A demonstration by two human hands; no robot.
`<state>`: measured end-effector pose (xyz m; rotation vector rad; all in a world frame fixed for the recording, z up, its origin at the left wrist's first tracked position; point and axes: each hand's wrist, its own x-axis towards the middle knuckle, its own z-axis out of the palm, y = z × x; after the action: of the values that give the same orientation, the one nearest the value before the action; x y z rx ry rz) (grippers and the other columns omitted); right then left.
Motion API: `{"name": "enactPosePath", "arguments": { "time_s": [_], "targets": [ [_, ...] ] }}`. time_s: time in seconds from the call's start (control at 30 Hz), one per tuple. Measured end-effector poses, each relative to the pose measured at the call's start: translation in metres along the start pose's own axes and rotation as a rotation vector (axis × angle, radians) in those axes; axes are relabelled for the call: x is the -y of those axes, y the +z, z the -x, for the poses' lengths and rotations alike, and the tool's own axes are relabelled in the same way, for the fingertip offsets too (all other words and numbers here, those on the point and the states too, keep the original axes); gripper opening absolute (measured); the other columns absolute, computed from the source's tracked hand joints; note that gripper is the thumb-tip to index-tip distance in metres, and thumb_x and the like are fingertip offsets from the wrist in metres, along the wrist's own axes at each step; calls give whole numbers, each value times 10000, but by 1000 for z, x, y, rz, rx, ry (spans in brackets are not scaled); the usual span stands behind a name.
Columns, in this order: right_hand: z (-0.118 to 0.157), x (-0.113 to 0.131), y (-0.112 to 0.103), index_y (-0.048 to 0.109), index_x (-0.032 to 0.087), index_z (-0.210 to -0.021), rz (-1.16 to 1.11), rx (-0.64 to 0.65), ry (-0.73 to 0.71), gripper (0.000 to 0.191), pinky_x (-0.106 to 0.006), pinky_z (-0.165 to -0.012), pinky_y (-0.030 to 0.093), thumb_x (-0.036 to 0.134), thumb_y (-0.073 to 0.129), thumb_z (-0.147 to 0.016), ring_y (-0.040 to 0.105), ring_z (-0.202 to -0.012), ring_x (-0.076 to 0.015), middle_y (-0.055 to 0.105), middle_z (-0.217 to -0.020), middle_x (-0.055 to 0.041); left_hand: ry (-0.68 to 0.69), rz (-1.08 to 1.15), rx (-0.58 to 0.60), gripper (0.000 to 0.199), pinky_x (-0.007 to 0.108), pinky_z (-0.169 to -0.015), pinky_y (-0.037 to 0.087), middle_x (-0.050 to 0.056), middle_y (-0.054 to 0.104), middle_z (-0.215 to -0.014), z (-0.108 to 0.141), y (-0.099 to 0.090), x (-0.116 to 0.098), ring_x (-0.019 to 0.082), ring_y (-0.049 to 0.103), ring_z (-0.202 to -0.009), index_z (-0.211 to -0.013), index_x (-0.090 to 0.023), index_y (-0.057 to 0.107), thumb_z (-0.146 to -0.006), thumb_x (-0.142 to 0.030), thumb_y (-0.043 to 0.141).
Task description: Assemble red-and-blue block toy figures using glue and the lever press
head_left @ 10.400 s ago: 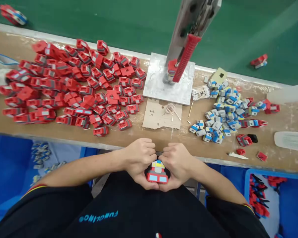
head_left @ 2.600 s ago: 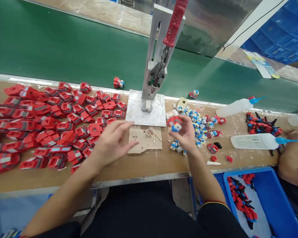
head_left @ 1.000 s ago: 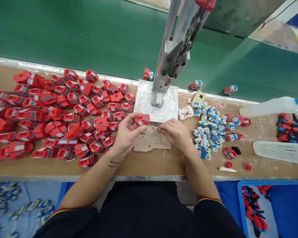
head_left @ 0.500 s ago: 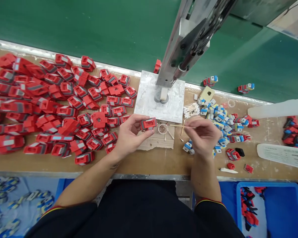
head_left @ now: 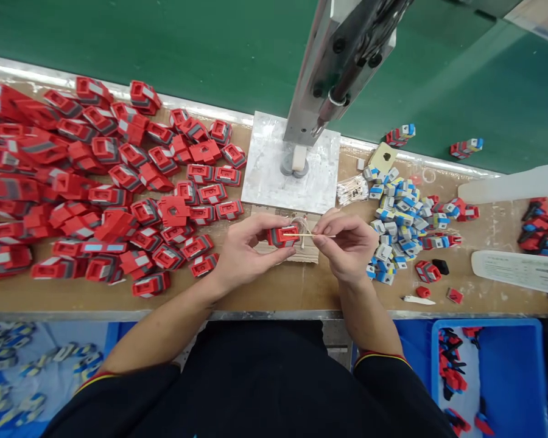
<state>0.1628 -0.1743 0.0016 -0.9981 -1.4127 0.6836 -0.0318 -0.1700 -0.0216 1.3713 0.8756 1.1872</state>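
My left hand (head_left: 251,248) pinches a red plastic part (head_left: 276,238) between thumb and fingers, its recessed face turned up. Between the fingertips of my right hand (head_left: 347,240) is a thin cotton swab (head_left: 305,235). Its far end lies over the recess of the red part; whether it touches inside I cannot tell. Behind the hands, a small clear round dish (head_left: 302,222) rests on a piece of cardboard (head_left: 311,255), partly hidden by my fingers. A heap of similar red parts (head_left: 173,210) spreads to the left.
A metal press (head_left: 308,109) stands over a metal plate (head_left: 260,159). Right of it lie a bundle of cotton swabs (head_left: 352,190) and a pile of small white, blue and yellow parts (head_left: 399,213). A blue bin (head_left: 511,377) sits below the table's front edge (head_left: 274,315).
My right hand has moved left, bringing the swab from above the dish to over the red part. My left hand has shifted slightly right and down with the part. The camera view has shifted a little.
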Motion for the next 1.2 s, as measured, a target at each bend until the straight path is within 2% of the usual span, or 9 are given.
{"name": "enactPosePath", "arguments": {
  "time_s": [0.3, 0.57, 0.7, 0.77, 0.83, 0.9, 1.0, 1.1, 1.2],
  "targets": [
    [0, 0, 2, 655, 267, -782, 8, 20, -23, 270, -346, -582, 563, 403, 816, -951, 704, -619, -181, 729, -666, 3, 22, -16, 14, 304, 283, -787, 669, 93, 852, -1066, 0, -1, -1, 213, 806, -955, -1089, -222, 843, -806, -267, 942],
    [-3, 4, -9, 710, 282, -848, 82, 13, -121, 144, -352, -590, 589, 257, 820, -938, 736, -623, -184, 782, -710, 4, 33, -27, -4, 293, 297, -796, 672, 98, 849, -1060, -2, -3, -3, 221, 806, -949, -1074, -220, 845, -798, -248, 939],
    [-7, 6, -23, 698, 283, -809, 83, 11, -119, 179, -353, -558, 568, 300, 830, -929, 712, -594, -189, 758, -676, 6, 48, -58, -6, 275, 320, -815, 671, 102, 849, -1064, -3, -5, 0, 234, 805, -973, -1062, -222, 842, -808, -270, 937],
    [-8, 4, -32, 698, 279, -792, 119, 71, -80, 188, -348, -556, 558, 296, 843, -910, 705, -599, -191, 755, -679, 4, 59, -74, -21, 289, 333, -838, 671, 98, 846, -1071, -3, -6, 2, 238, 804, -988, -1071, -226, 837, -810, -289, 945],
    [-9, -1, -38, 714, 273, -799, 213, 207, -8, 159, -338, -591, 563, 255, 833, -903, 701, -625, -183, 772, -717, 4, 68, -85, -37, 297, 347, -867, 672, 92, 842, -1081, -4, -7, 3, 240, 802, -1007, -1083, -231, 831, -818, -300, 945],
    [-10, -8, -39, 734, 266, -813, 338, 344, 49, 130, -329, -643, 567, 210, 794, -914, 698, -663, -175, 785, -759, 0, 75, -88, -53, 283, 356, -900, 668, 84, 837, -1097, -5, -9, 4, 237, 799, -1031, -1092, -238, 827, -835, -290, 934],
    [-10, -17, -36, 744, 250, -816, 453, 438, 74, 131, -330, -684, 558, 182, 741, -928, 688, -706, -180, 774, -767, -13, 70, -98, -76, 262, 368, -957, 655, 80, 826, -1132, -7, -11, 4, 236, 787, -1083, -1085, -245, 825, -844, -273, 925],
    [-10, -17, -37, 740, 256, -815, 420, 388, 98, 127, -331, -660, 538, 214, 750, -934, 674, -689, -174, 776, -771, -7, 46, -125, -83, 257, 394, -995, 653, 78, 820, -1145, -8, -12, 3, 245, 776, -1117, -1065, -245, 821, -837, -297, 926],
    [-8, -11, -36, 718, 268, -791, 250, 207, 88, 169, -334, -592, 509, 308, 803, -932, 669, -647, -171, 770, -742, 0, 36, -130, -79, 240, 402, -992, 657, 77, 823, -1149, -8, -11, 3, 250, 776, -1118, -1055, -245, 821, -840, -297, 914]
  ]
}}
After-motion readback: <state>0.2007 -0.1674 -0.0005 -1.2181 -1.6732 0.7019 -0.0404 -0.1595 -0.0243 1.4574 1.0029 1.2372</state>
